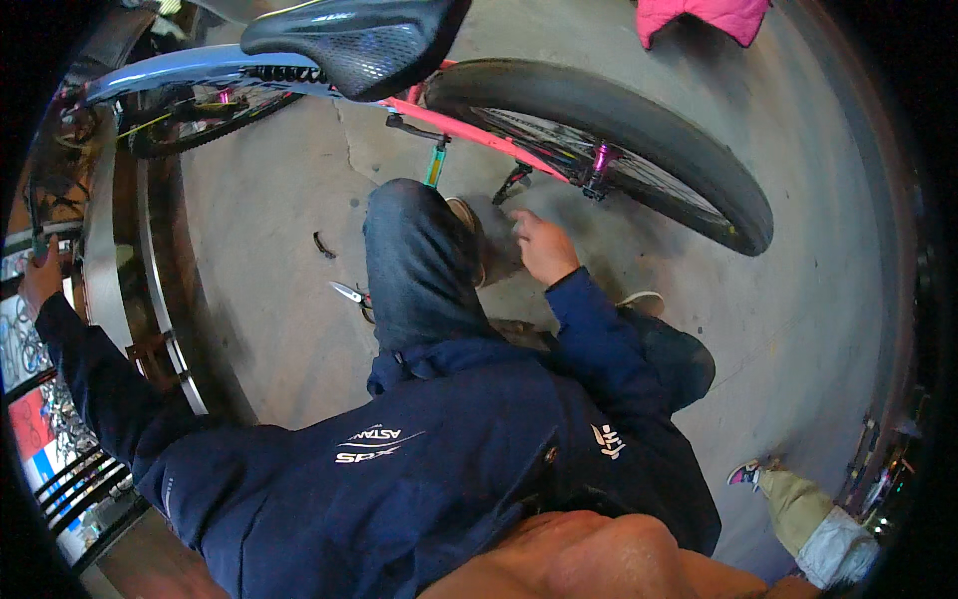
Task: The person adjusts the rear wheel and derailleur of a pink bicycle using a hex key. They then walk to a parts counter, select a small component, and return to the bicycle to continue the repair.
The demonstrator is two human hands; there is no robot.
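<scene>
I'm crouched over a grey concrete floor, stained and cracked, the fisheye bending its far edges. The bicycle stands just ahead of my knees, its frame running from blue at the left to pink at the right, under a black saddle. Its fat-tyred wheel reaches out to my right, with a purple hub at its middle.

My right grip is near the black kickstand, apart from it, fingers loosely bent; their inner side is turned away, so I can't tell whether they pinch anything. My left grip is far out to the left, up against a dark upright part; it's too small there to tell whether it is closed on it.

By my left knee, a silver-bladed tool lies on the concrete, a small black curved piece beyond it. A metal-edged ledge runs along the left. Ahead to the right is something bright pink; behind to the right, another person's trouser leg and shoe.
</scene>
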